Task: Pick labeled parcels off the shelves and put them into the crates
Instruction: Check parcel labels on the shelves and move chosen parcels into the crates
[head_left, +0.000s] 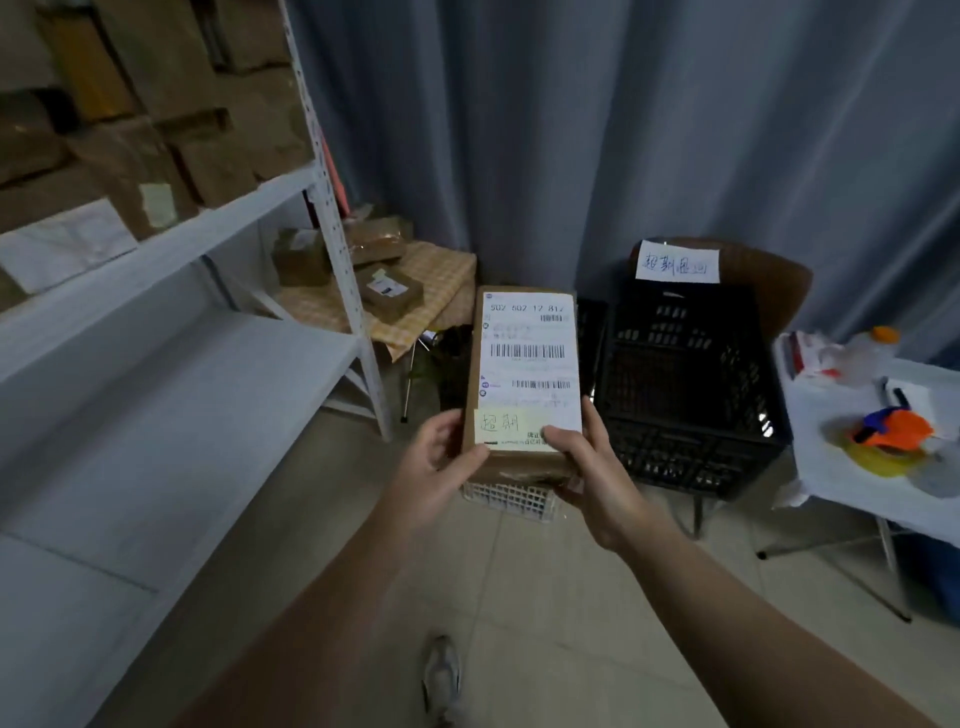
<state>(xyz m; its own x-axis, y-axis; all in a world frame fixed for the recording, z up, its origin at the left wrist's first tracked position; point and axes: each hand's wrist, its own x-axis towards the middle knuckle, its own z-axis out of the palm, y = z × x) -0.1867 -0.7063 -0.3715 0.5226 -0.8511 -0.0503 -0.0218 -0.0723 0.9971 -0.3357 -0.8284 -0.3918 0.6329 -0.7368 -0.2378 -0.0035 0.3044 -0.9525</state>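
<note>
Gray curtains (571, 130) hang behind. I hold the parcel (524, 374) in the middle of the frame, my left hand (434, 467) and right hand (592, 467) gripping its near end. I should carry it level over the black crate (685, 395) at right, then lower it gently.

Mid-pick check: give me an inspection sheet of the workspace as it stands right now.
Surface: tiled floor; white shelf at left.
Job's things: labelled parcel bearing a yellow note; white crate showing below it; black crate with a paper sign to the right; brown boxes on the upper shelf.
Clutter: orange tape dispenser on the side table; small parcels on a checked cloth.
Hands: left hand and right hand grip the parcel's near end.
Cables: nothing seen.
Surroundings: grey curtain behind.
</note>
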